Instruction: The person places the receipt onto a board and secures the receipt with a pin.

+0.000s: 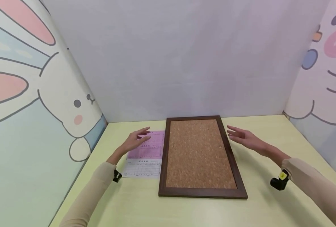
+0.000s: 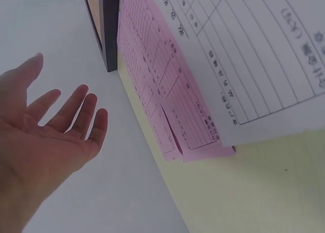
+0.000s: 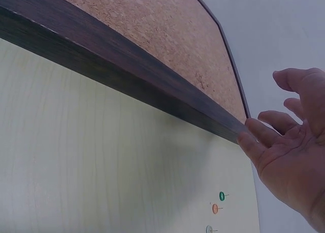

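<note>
A cork board (image 1: 200,151) in a dark brown frame lies flat on the table between my hands. My left hand (image 1: 134,141) hovers over the printed form sheets on the board's left, fingers loosely extended and holding nothing. The pink sheets (image 1: 156,138) lie at the back and a white sheet (image 1: 142,168) at the front. Just off the board's right edge is my right hand (image 1: 246,138), fingers relaxed, with nothing in it. In the right wrist view, a green push pin (image 3: 222,196), an orange push pin (image 3: 215,208) and a pale push pin (image 3: 209,229) lie on the table.
The pale yellow table (image 1: 139,205) ends at a light grey back wall (image 1: 185,63). A left side panel (image 1: 51,126) carries a rabbit drawing, and a right panel (image 1: 318,88) carries a pink-snouted animal.
</note>
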Demonstrator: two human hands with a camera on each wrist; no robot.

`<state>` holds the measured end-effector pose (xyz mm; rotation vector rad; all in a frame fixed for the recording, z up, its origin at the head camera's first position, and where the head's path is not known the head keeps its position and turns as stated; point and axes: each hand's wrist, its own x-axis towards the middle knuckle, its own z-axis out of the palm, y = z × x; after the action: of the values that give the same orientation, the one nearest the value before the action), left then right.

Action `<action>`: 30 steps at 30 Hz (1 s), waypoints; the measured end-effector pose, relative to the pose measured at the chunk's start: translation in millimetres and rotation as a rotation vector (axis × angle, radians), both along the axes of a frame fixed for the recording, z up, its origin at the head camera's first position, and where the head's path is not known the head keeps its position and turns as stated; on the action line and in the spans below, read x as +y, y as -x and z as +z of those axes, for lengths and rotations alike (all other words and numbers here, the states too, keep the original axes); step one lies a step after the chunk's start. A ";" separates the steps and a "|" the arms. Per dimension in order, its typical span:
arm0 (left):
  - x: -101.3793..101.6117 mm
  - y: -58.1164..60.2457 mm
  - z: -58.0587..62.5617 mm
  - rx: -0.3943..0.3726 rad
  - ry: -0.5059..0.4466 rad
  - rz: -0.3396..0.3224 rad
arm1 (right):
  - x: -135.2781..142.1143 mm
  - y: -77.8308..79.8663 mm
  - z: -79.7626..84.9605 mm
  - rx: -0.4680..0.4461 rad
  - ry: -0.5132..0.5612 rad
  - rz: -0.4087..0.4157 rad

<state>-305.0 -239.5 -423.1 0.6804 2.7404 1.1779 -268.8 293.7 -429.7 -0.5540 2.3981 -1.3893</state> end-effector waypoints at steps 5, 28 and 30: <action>-3.5 4.4 -2.3 -0.006 -0.010 0.021 | -0.8 2.8 0.2 0.001 -0.013 0.009; -41.1 15.2 -21.7 -0.090 0.004 0.193 | 7.2 7.7 -8.1 -0.026 0.049 0.050; -44.6 16.0 -24.1 -0.098 0.018 0.196 | 6.6 7.8 -7.9 -0.032 0.035 0.051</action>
<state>-321.0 -284.1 -447.2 0.3482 2.7815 1.1854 -276.6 300.3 -437.6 -0.5932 2.3228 -1.4109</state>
